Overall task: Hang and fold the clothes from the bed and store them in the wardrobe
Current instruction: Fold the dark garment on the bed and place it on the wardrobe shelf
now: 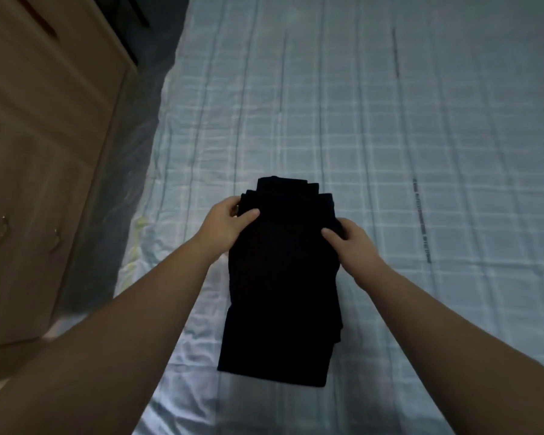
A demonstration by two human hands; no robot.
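Two bare hands hold one dark folded garment [280,277] on the bed [421,136], near the bed's edge at 6 o'clock of the view. The garment is black or very dark navy, folded into a long, narrow stack, and its long axis runs from about 6 o'clock up to 12 o'clock, leaning slightly toward 1 o'clock at the far end. Its far end shows several stepped layers of fabric; its near end is a straight folded edge lying flat on the checked, pale blue sheet. The left hand [230,219] grips the garment's side at roughly 10 o'clock of the stack, thumb lying on top and fingers curled round the edge. The right hand [350,243] grips the opposite side at about 2 o'clock, thumb on top and fingers wrapped under the edge. Both forearms reach in from the bottom corners. A light wooden wardrobe [44,136] with small knobs stands at 9 o'clock, just beside the bed.
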